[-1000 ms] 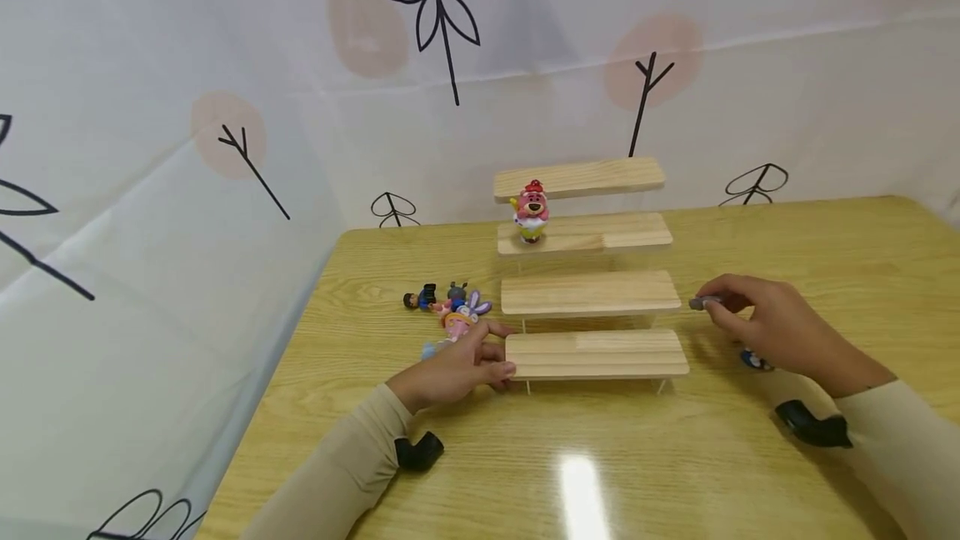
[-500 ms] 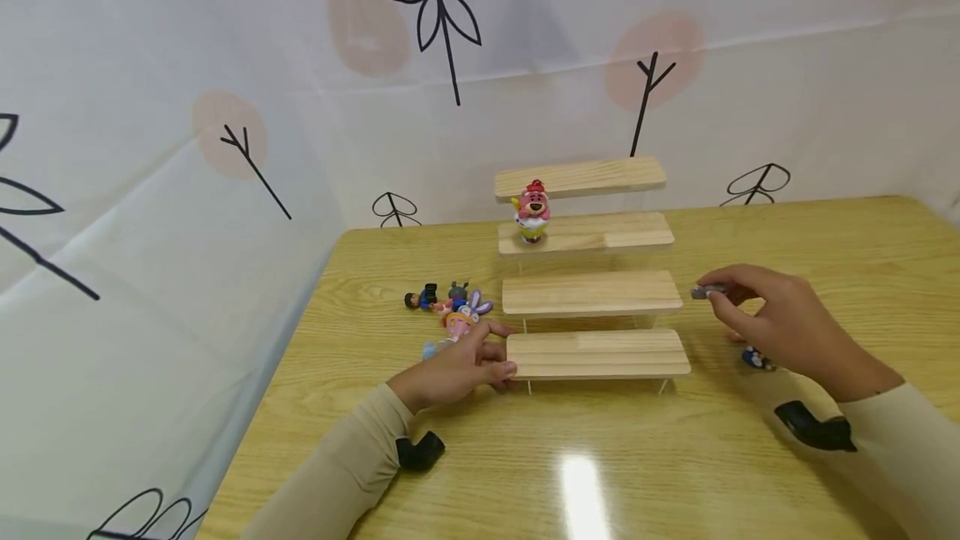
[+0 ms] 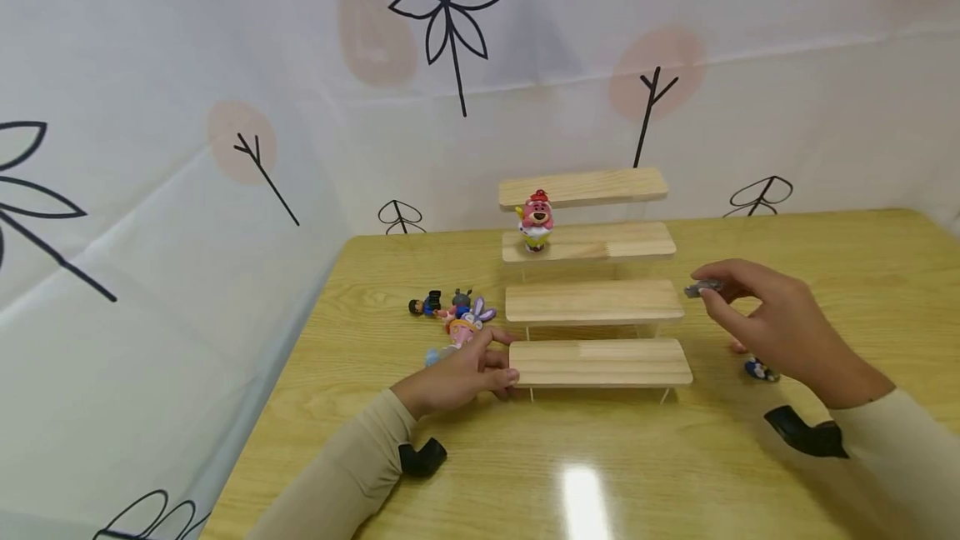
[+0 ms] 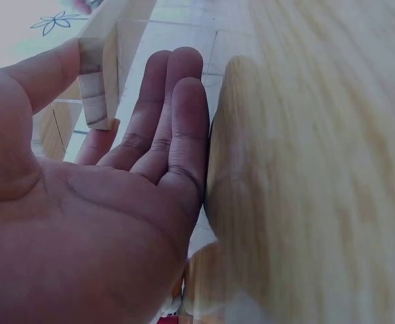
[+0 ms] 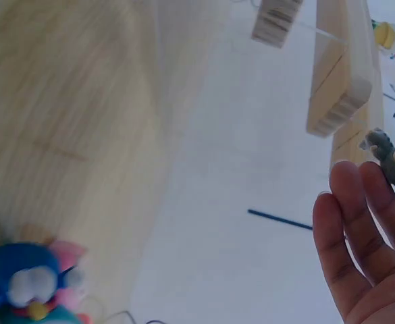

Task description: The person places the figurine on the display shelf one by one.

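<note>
My left hand (image 3: 468, 369) grips the left end of the lowest board of a wooden tiered display stand (image 3: 600, 362). In the left wrist view, thumb and one finger pinch the board's end (image 4: 97, 94), while the other fingers stretch out close to the tabletop. Off the stand's right side, my right hand (image 3: 772, 319) pinches a small grey figurine (image 5: 388, 160) between thumb and fingertips, raised above the table. On the third board up stands a pink bear figurine (image 3: 536, 222) with a red top.
Several small figurines (image 3: 463, 327) lie left of the stand, partly behind my left hand. Beneath my right hand lies a blue penguin-like figurine (image 5: 25, 280) with something pink beside it. A white patterned cloth (image 3: 570, 48) hangs behind the table.
My right hand has risen slightly beside the stand, and the grey figurine has turned a little in its fingers. The left hand keeps its hold; the head view has shifted slightly.
</note>
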`<state>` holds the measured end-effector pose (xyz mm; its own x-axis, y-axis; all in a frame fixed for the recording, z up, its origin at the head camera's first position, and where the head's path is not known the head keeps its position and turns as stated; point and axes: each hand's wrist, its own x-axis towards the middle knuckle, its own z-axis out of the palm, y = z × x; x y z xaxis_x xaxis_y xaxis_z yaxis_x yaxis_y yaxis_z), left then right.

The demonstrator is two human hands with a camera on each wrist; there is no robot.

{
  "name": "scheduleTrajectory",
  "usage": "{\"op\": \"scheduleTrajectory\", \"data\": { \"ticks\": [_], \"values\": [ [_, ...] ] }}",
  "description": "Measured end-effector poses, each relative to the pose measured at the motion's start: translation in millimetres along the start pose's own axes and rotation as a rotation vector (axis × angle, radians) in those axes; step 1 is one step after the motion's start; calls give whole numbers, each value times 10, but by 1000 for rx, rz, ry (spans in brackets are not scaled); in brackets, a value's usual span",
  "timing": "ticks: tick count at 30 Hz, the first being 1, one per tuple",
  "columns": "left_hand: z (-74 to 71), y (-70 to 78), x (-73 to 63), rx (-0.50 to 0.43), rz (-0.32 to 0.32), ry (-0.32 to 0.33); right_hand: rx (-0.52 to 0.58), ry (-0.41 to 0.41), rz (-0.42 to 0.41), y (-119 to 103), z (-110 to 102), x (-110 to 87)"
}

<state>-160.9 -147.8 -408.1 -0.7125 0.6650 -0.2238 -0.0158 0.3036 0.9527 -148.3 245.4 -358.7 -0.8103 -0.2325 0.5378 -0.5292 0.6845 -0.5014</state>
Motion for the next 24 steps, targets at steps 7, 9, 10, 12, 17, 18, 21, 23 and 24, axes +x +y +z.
{"op": "scheduleTrajectory", "data": {
  "ticks": [7, 9, 10, 12, 17, 18, 21, 23, 24],
  "values": [
    [-23, -11, -4, 1, 0, 8, -1, 55, -81, -185, 15, 233],
    [-32, -12, -14, 2, -2, 12, -9, 77, -100, -227, 32, 299],
    [-35, -13, -19, 2, -1, 11, -10, 84, -106, -244, 39, 325],
    [-36, -11, -23, 1, -1, 9, -16, 90, -116, -274, 51, 365],
    [-12, -3, -15, -11, -1, -1, 0, 82, -137, -316, 91, 439],
    [-6, -1, -14, -11, -2, -3, 3, 78, -141, -323, 102, 456],
    [7, 2, -9, -10, -4, -5, -5, 68, -158, -349, 133, 513],
    [10, 6, -17, -7, -2, -3, -13, 59, -162, -383, 149, 558],
    [11, 8, -20, -7, -1, -2, -16, 53, -163, -399, 157, 581]
  ]
}}
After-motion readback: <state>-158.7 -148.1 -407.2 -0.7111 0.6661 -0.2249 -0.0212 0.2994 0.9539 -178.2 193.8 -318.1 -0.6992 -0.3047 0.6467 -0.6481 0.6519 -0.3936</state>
